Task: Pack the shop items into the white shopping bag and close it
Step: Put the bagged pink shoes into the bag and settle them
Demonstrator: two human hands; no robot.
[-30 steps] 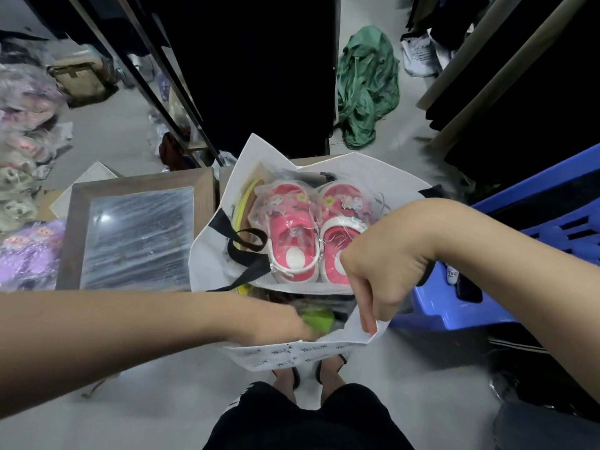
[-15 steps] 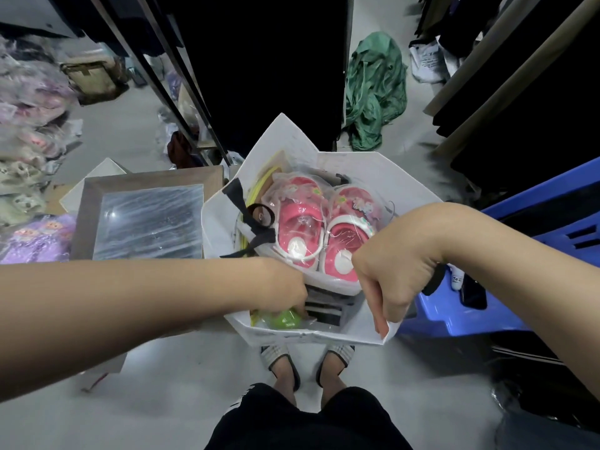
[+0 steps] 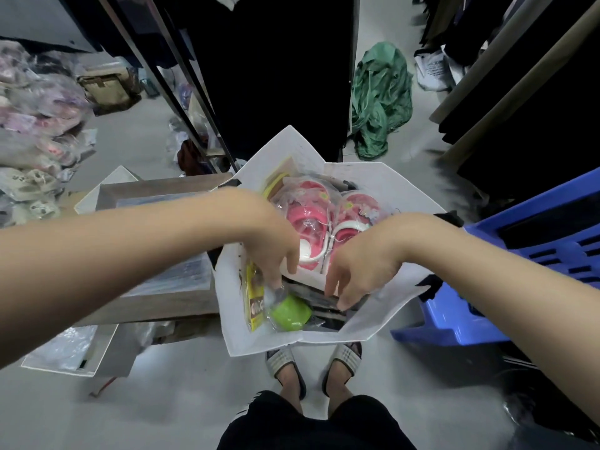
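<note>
Inside, glossy pink sandals (plastic-wrapped)

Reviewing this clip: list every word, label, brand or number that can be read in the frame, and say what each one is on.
None can be read with confidence.
Yellow packet in the white shopping bag: large white letters on a brown label, too blurred to read.
White bag on the floor at top right: dark printed lines, too small to read.
Pink shoes in clear wrap: small decorations, no legible text.

Both hands, left and right, fingers loosely spread downward.
</note>
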